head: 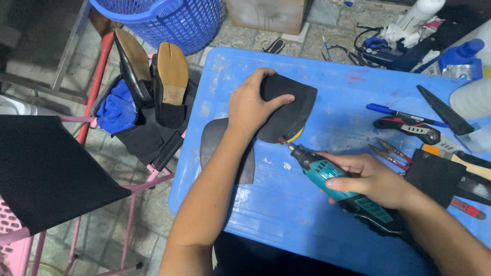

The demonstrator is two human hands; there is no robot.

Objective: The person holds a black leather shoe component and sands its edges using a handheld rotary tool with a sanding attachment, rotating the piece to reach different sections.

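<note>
Blue plastic table is carrying the lot; dark sheet lying flat at left edge; blue pen, cutter, pliers & black block sitting on right side, close together.

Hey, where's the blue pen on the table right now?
The blue pen lies toward the right side of the blue table, just above the red-and-black utility knife, beyond the right hand.

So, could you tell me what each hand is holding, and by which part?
Right hand grips the teal rotary tool around its body; left hand presses the black sole piece from above.
</note>
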